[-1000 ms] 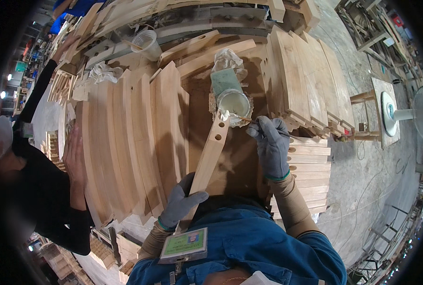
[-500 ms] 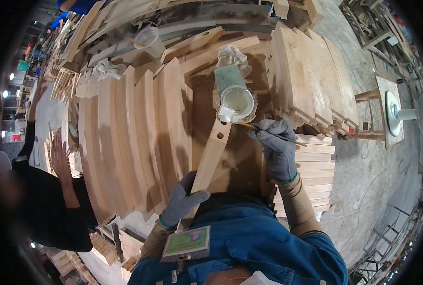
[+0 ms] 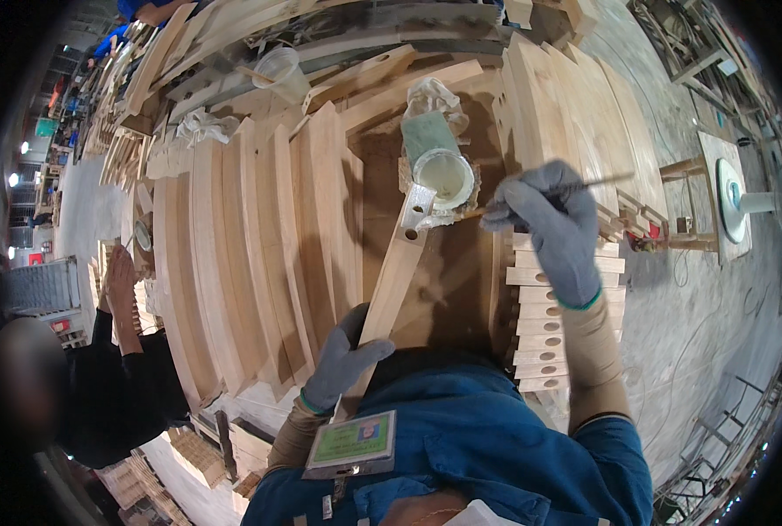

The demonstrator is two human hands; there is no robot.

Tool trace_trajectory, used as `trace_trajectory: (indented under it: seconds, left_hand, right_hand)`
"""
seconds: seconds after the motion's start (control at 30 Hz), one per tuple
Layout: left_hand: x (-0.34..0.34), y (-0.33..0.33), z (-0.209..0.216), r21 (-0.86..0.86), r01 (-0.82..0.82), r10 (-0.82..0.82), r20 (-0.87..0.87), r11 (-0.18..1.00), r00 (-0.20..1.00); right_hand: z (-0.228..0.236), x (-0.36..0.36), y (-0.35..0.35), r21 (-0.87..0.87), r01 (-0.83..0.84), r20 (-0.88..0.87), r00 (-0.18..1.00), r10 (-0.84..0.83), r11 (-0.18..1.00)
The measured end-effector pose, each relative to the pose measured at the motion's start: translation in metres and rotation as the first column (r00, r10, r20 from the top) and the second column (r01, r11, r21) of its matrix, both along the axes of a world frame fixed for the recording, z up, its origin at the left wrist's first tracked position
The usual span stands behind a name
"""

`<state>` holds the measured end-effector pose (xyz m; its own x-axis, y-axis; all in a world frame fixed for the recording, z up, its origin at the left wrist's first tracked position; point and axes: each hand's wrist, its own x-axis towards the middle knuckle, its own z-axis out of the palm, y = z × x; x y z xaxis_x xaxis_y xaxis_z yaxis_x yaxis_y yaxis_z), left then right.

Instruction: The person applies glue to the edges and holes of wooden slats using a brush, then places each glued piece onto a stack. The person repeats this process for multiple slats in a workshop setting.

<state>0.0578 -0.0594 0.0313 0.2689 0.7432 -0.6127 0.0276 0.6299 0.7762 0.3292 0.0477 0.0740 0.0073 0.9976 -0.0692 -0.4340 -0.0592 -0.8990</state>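
In a grey glove, my left hand is closed round the lower part of a pale wooden slat. Two round holes show near the slat's far end, and a wet, whitish coat glistens on that tip. My right hand, also gloved, grips a thin brush; its tip points left, beside the slat's far end. Just beyond the tip stands a cup of pale, milky paste, its rim crusted with the stuff. Behind the cup lie a greenish block and a crumpled white wrapping.
Long wooden boards lean in a row at left, and another stack stands at right. Short slats with holes are piled by my right forearm. A clear plastic cup sits far left. A person in black works at left.
The slat's far end has risen slightly and now overlaps the cup's near rim, with its tip coated. My right hand has moved right, with the brush turned to slant up rightward.
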Motion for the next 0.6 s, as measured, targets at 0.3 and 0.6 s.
trace_trajectory:
  seconds: [0.3,0.6]
  left_hand:
    - [0.006,-0.009,0.009,0.139,0.097,-0.073,-0.167,0.986,0.983]
    - [0.003,-0.026,0.015,0.159,0.032,-0.012,-0.129,0.987,0.992]
  right_hand:
    - [0.046,-0.002,0.022,0.242,-0.497,0.845,0.53,0.071,0.833]
    - [0.058,0.007,0.014,0.059,-0.329,0.425,0.862,0.275,0.942]
